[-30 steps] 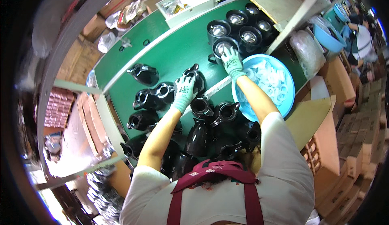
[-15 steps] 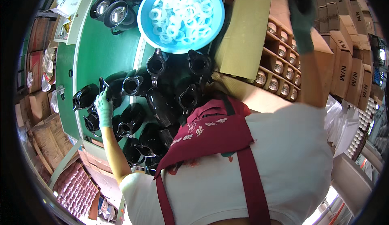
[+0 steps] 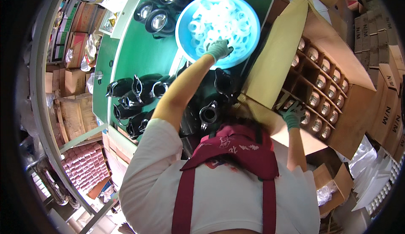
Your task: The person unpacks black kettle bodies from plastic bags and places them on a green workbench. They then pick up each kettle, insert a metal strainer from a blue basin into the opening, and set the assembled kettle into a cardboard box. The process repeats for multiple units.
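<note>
Left hand (image 3: pixel 218 49), gloved, was down in the blue bowl (image 3: pixel 181 19), fingers curled over the white rings (image 3: pixel 219 17). I couldn't tell if a ring was actually pinched or just touched. Right hand (image 3: pixel 293 115), also gloved, was out at the divided carton (image 3: pixel 354 103), fingertips at one of the front cells. The grip there was hidden, so I couldn't tell that one either.

The bowl sat at the far edge of the green table (image 3: pixel 139 52), heaped with rings. The black spouted housings (image 3: pixel 139 92) lay in a loose pile between me and the bowl. Four more with shiny insides (image 3: pixel 158 21) stood just left of the bowl.

The carton cells that showed mostly held round shiny pieces (image 3: pixel 320 81).

As a judgement, the work was midway: a few housings looked fitted and set aside, but most of the pile and a nearly full bowl were left.
</note>
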Demonstrator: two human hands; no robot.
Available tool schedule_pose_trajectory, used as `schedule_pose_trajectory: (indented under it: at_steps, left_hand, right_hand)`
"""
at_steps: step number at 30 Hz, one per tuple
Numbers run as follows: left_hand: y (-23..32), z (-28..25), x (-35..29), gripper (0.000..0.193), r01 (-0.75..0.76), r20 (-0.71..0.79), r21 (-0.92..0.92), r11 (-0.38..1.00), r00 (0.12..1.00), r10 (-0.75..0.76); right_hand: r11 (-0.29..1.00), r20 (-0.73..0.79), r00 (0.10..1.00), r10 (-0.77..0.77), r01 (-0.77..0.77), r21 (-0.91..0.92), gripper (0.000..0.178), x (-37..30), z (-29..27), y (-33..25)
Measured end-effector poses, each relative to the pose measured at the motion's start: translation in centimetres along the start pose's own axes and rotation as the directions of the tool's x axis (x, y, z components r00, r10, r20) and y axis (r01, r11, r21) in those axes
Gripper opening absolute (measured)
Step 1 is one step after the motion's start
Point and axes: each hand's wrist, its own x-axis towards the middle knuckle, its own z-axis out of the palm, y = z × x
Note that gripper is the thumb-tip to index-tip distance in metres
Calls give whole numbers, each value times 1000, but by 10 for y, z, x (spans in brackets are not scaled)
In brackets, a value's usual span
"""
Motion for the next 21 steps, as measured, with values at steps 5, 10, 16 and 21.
schedule_pose_trajectory:
  at_steps: [5, 10, 16, 21]
  left_hand:
    - [-14, 58, 47, 44, 34, 24, 2, 999, 999, -34]
    - [-46, 31, 23, 35, 54, -144, -327, 943, 984, -107]
    - [28, -81, -132, 32, -298, -295, -950, 96, 955, 42]
    - [77, -118, -278, 41, -170, -145, -983, 65, 947, 286]
  right_hand:
    - [946, 42, 969, 243, -246, 211, 116, -1, -22, -18]
    - [934, -385, 920, 71, 75, 350, 108, -42, -61, 12]
    - [141, -454, 847, 276, 432, 891, 65, -101, -154, 63]
    - [144, -253, 967, 21, 247, 958, 64, -129, -163, 12]
